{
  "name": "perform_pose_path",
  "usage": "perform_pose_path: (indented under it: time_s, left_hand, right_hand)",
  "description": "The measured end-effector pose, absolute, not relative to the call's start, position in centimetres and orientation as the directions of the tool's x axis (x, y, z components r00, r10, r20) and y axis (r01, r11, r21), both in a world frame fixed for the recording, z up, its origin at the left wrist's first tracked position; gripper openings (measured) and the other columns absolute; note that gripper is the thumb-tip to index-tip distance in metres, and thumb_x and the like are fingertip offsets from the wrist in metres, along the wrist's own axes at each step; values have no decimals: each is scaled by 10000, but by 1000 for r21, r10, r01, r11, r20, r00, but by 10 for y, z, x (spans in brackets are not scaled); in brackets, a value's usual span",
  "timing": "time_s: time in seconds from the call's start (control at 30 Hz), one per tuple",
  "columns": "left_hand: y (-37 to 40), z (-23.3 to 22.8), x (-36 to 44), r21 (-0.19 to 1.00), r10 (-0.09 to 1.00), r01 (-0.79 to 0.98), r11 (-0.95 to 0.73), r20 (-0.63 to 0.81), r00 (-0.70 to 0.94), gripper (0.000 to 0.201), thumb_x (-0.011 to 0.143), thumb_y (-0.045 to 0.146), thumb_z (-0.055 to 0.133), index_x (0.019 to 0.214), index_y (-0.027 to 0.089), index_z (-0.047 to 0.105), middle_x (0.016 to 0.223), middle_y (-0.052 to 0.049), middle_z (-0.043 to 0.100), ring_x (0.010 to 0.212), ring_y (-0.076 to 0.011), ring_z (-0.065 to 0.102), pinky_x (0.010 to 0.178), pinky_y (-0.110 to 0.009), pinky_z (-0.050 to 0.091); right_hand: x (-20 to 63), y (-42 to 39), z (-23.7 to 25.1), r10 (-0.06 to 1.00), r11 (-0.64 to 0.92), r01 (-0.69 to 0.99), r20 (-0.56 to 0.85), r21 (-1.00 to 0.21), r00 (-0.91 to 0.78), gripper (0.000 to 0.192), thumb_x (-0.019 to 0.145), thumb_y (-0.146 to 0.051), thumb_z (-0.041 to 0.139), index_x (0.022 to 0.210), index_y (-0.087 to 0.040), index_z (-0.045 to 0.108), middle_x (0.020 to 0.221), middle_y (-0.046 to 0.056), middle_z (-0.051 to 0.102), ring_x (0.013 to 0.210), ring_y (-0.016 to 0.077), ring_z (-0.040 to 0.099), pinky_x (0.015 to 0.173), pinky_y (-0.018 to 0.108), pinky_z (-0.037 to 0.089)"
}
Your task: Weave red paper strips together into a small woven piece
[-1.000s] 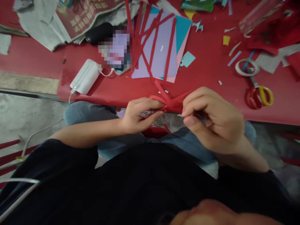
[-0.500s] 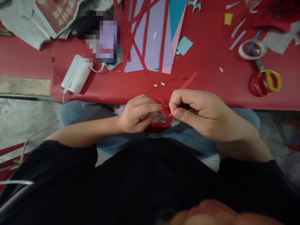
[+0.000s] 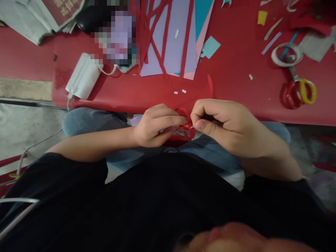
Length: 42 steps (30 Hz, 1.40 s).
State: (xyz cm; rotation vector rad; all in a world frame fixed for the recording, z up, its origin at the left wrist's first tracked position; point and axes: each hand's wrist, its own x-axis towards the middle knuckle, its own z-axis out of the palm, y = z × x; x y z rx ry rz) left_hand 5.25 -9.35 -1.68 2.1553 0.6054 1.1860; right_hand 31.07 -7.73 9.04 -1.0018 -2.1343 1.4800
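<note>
Between my hands, just off the table's front edge and above my lap, is a looped red paper strip (image 3: 191,132). My left hand (image 3: 160,125) pinches the strip from the left, fingers pressed together. On the other side, the thumb and curled forefinger of my right hand (image 3: 219,124) are closed at the strip's edge, and a tiny white piece shows at the fingertips. A strip end (image 3: 210,86) sticks up behind my right hand. Part of the loop is hidden by my fingers.
On the red table (image 3: 233,70) lie lilac paper sheets (image 3: 174,45) with red strips across them, and a white power bank (image 3: 84,76). To the right are a tape roll (image 3: 275,59) and scissors (image 3: 307,91) with red and yellow handles. Small paper scraps (image 3: 210,47) are scattered about.
The view has shifted slightly. My hands have drawn a little closer together at the red strip, and its free end behind my right hand has swung more upright.
</note>
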Motion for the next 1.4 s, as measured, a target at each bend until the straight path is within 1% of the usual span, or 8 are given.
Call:
perform_pose_path:
  time_s: [0.1, 0.43, 0.6, 0.73, 0.9, 1.0, 1.17, 1.4]
  left_hand:
    - [-94, -19, 51, 747, 699, 141, -649, 513, 499, 207, 1011, 414, 810, 1172, 289, 850, 943, -65, 835, 786, -187, 764, 776, -356, 609]
    - [-93, -14, 53, 649, 606, 116, -752, 611, 509, 391, 979, 194, 745, 1358, 287, 771, 1061, -74, 859, 845, -187, 783, 771, -324, 575]
    - [-94, -12, 50, 683, 674, 207, -700, 536, 509, 289, 1004, 254, 734, 1285, 272, 797, 992, -73, 852, 798, -189, 768, 736, -334, 569]
    - [-94, -9, 48, 654, 686, 261, -710, 559, 467, 303, 1007, 222, 724, 1301, 257, 788, 954, -61, 838, 755, -173, 749, 706, -315, 564]
    - [-91, -3, 51, 595, 635, 232, -770, 671, 383, 276, 1010, 118, 719, 1280, 160, 758, 1010, -75, 850, 824, -130, 796, 754, -211, 612]
    - [-89, -2, 52, 576, 628, 250, -778, 693, 355, 238, 1014, 103, 731, 1248, 127, 767, 1002, -80, 851, 819, -114, 803, 773, -177, 626]
    - [-88, -3, 52, 554, 622, 282, -783, 701, 348, 223, 991, 74, 750, 1209, 107, 775, 994, -89, 853, 814, -118, 814, 781, -168, 635]
    - [-87, -2, 52, 525, 602, 297, -797, 724, 336, 205, 999, 95, 746, 1201, 116, 777, 971, -68, 854, 775, -112, 809, 750, -166, 639]
  right_hand:
    - [311, -77, 88, 720, 231, 336, -72, -913, -691, 180, 1097, -260, 656, 919, -253, 631, 828, -12, 657, 698, 164, 537, 645, 329, 427]
    - [312, -83, 82, 767, 342, 394, 11, -853, -642, 108, 1086, -235, 655, 983, -264, 666, 923, 4, 718, 749, 183, 597, 693, 350, 473]
    - [310, -94, 81, 798, 466, 430, 158, -773, -581, 62, 1072, -249, 662, 1041, -272, 711, 1004, 30, 753, 769, 195, 641, 707, 373, 512]
    - [311, -101, 75, 746, 641, 480, 338, -599, -574, 133, 1064, -240, 668, 1163, -265, 753, 1074, 43, 806, 824, 205, 711, 703, 376, 516]
    - [310, -103, 64, 566, 811, 555, 493, -186, -661, 327, 1079, -252, 707, 1400, -187, 715, 1089, 73, 841, 808, 218, 731, 663, 404, 484]
    - [306, -101, 62, 488, 823, 568, 524, -9, -698, 345, 1089, -232, 718, 1410, -107, 704, 998, 69, 830, 742, 197, 708, 619, 400, 452]
    - [306, -97, 62, 399, 835, 544, 592, 79, -700, 319, 1085, -257, 735, 1340, -65, 741, 953, 72, 830, 691, 177, 689, 581, 403, 428]
    - [305, -93, 55, 336, 830, 540, 649, 139, -683, 303, 1106, -313, 703, 1355, -149, 762, 958, 59, 837, 662, 166, 667, 555, 401, 397]
